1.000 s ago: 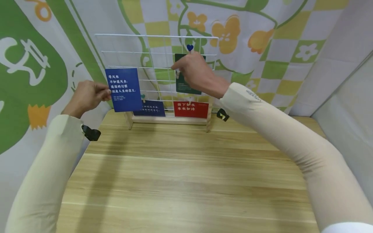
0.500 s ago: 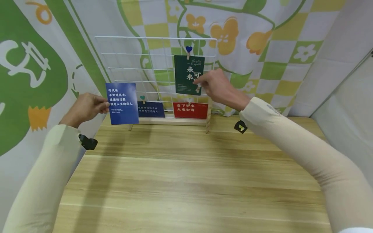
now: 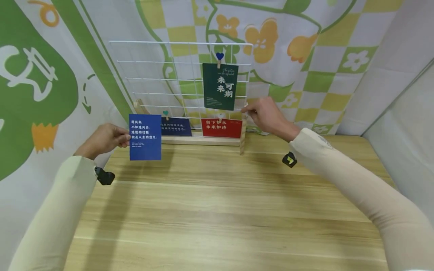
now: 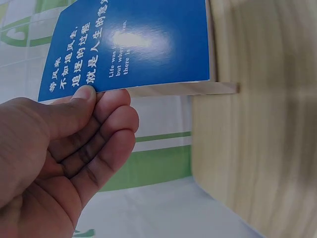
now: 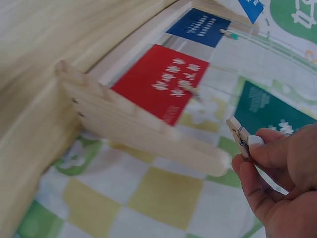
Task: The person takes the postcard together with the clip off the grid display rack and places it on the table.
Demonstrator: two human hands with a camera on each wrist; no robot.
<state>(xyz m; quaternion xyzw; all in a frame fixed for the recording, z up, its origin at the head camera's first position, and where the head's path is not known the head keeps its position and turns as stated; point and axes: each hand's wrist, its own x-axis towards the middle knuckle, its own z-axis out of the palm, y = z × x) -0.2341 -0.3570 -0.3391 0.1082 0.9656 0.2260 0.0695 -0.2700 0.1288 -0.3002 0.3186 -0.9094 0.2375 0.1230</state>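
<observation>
The left hand [image 3: 105, 141] pinches a blue postcard [image 3: 145, 137] by its left edge, thumb in front, so the printed face stays uncovered and upright; the card hovers before the lower left of the white wire grid [image 3: 179, 43], hiding one end of a navy postcard [image 3: 176, 128]. That one hangs low from a teal heart clothespin [image 3: 165, 113], while wooden feet appear to keep the grid standing. Farther right, a blue heart clothespin [image 3: 219, 56] grips the green postcard [image 3: 220, 88] at its top, presumably to leave its lettering readable, above a clipped red postcard [image 3: 230, 130]. Rightmost, the right hand [image 3: 271, 116] pinches a loose wooden clothespin [image 5: 237, 128] between thumb and fingers, its far end left free, seemingly for clipping; whether it is squeezed apart I cannot tell.
</observation>
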